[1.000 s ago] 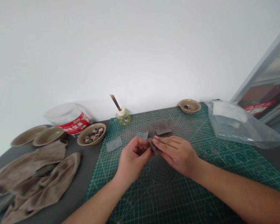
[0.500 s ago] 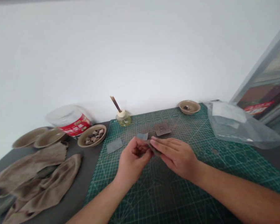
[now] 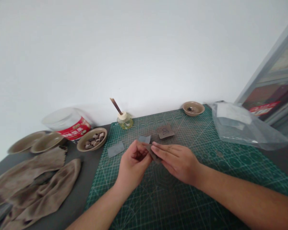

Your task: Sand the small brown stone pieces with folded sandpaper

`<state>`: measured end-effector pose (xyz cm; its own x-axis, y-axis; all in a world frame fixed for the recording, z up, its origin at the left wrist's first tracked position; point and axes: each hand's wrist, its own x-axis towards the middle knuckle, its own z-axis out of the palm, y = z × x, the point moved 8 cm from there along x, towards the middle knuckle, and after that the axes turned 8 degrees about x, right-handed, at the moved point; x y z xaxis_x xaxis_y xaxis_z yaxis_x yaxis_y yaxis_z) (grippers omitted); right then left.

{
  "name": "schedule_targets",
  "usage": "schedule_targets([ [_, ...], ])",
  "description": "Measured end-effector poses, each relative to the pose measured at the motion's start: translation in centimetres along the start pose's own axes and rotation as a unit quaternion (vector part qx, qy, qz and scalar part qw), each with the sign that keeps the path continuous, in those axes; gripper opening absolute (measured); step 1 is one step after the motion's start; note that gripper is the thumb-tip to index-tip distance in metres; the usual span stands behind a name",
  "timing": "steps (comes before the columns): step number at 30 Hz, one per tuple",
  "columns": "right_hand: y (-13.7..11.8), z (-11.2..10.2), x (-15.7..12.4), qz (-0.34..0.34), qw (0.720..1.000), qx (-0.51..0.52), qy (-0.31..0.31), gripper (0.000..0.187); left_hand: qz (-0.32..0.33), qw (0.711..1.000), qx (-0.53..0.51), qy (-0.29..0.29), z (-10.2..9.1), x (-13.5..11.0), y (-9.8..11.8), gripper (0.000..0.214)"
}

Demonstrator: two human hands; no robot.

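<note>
The left hand point(image 3: 133, 166) is curled closed near the middle of the frame, its thumb and fingers pinching a small, bent piece of dark grey-brown sandpaper point(image 3: 155, 155). The straightened fingers point(image 3: 168, 151) of the right hand point(image 3: 176, 166) lie against the piece from the other side; whether that thumb closes on it is hidden, and most of the piece is covered. Just beyond the fingertips lie a pale blue-grey sandpaper square point(image 3: 144, 139) and a brown square with a dark pencilled mark point(image 3: 165, 131); another blue-grey square point(image 3: 115, 149) sits left of the left hand. All rest on a green gridded cutting mat point(image 3: 144, 207), which runs below the hands and is cut off by the bottom edge. At the upper left, a round tan bowl of small pebbles point(image 3: 91, 139) stands off the mat, and crumpled brown cloth point(image 3: 31, 182) is cut off by the lower left edge.
</note>
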<state>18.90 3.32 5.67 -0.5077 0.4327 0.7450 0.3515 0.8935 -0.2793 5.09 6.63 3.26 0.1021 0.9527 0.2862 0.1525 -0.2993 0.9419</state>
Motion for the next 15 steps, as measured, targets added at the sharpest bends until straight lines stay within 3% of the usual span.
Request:
schedule_targets([
  [4, 2.6, 0.3, -0.3, 0.105, 0.994, -0.024, -0.032, 0.037, 0.011, 1.0, -0.003, 0.01, -0.6, 0.0, 0.1, 0.021],
  [7, 3.8, -0.2, -0.5, 0.172, 0.985, -0.009, -0.02, 0.037, 0.009, 1.0, -0.011, 0.011, -0.9, 0.1, 0.3, 0.017],
  [15, 4.6, -0.9, -0.8, 0.234, 0.971, 0.037, 0.025, 0.034, -0.028, 0.996, -0.077, -0.025, -0.5, 0.5, -1.0, 0.016],
])
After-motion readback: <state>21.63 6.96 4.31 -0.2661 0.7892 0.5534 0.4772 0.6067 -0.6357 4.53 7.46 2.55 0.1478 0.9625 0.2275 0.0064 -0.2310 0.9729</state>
